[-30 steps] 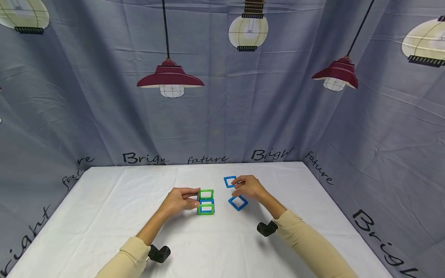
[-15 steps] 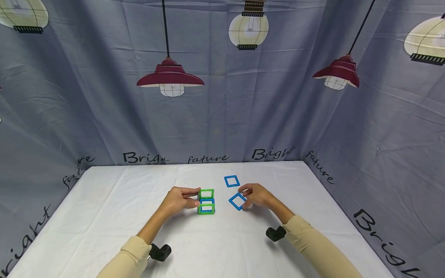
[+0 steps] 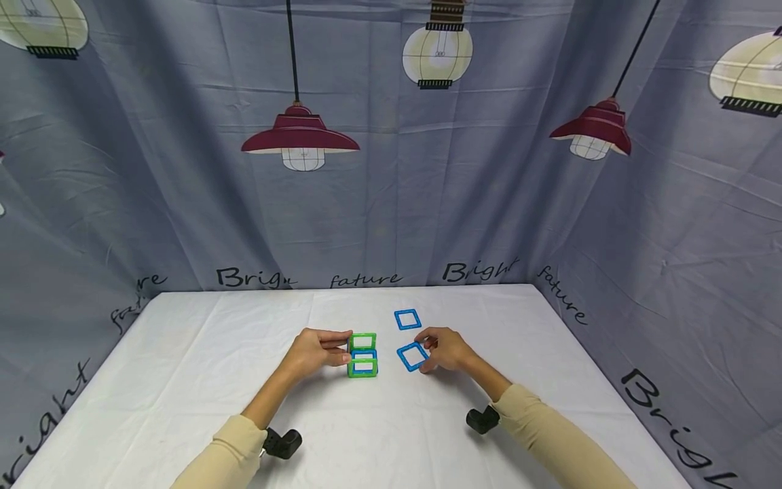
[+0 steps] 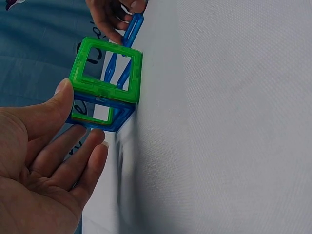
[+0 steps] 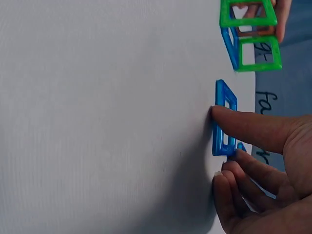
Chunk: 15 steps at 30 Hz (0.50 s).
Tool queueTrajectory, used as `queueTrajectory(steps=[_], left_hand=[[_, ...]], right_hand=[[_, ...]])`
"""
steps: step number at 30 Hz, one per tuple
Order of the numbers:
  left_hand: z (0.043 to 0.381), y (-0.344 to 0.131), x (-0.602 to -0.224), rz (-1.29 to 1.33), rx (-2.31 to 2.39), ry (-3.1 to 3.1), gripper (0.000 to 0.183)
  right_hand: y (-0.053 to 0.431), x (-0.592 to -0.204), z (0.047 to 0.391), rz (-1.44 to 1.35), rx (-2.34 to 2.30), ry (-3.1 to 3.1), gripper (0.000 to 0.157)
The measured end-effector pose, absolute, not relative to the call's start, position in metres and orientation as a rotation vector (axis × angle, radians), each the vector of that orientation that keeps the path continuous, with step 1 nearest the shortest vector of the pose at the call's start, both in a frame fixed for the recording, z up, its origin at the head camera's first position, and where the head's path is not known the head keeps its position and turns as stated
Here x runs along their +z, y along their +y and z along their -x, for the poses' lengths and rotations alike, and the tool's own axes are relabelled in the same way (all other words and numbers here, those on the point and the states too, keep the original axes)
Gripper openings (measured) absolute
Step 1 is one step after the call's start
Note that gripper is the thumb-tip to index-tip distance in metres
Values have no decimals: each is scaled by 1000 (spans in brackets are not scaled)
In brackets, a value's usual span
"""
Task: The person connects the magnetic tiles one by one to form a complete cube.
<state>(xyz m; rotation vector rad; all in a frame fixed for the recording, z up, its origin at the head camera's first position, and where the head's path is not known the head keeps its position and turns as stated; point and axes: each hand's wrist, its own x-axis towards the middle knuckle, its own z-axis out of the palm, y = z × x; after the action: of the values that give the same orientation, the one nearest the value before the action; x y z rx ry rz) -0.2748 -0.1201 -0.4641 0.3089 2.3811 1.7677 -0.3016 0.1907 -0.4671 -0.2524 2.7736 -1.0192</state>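
In the head view my left hand point(image 3: 316, 353) steadies a small open box of green and blue square magnetic tiles point(image 3: 362, 375) on its left side. Up close in the left wrist view, the thumb lies against the green face point(image 4: 105, 90) and the fingertips touch the blue and green lower part. My right hand point(image 3: 449, 348) pinches a blue square magnetic tile point(image 3: 404, 360) by its right side, a short way right of the box. In the right wrist view the thumb crosses this tile's frame point(image 5: 219, 92), with fingers behind it.
Another blue square tile point(image 3: 411, 327) lies flat farther back on the white-covered table point(image 3: 183, 380). A grey curtain point(image 3: 379, 224) printed with lamps and lettering hangs around the back and sides. Each wrist carries a black camera mount point(image 3: 283, 444).
My right hand has drawn back from between the two blue tiles, come to the nearer one's right side, gripped it and shifted it slightly left. The left hand stays at the box.
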Motion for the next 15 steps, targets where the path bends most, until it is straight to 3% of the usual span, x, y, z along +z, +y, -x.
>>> queueTrajectory(steps=[9, 15], left_hand=[[267, -116, -450, -280, 1763, 2377, 48], [273, -118, -463, -243, 1763, 2404, 47]], right_hand=[[167, -469, 290, 345, -1001, 2834, 53], [157, -470, 286, 364, -982, 2870, 51]])
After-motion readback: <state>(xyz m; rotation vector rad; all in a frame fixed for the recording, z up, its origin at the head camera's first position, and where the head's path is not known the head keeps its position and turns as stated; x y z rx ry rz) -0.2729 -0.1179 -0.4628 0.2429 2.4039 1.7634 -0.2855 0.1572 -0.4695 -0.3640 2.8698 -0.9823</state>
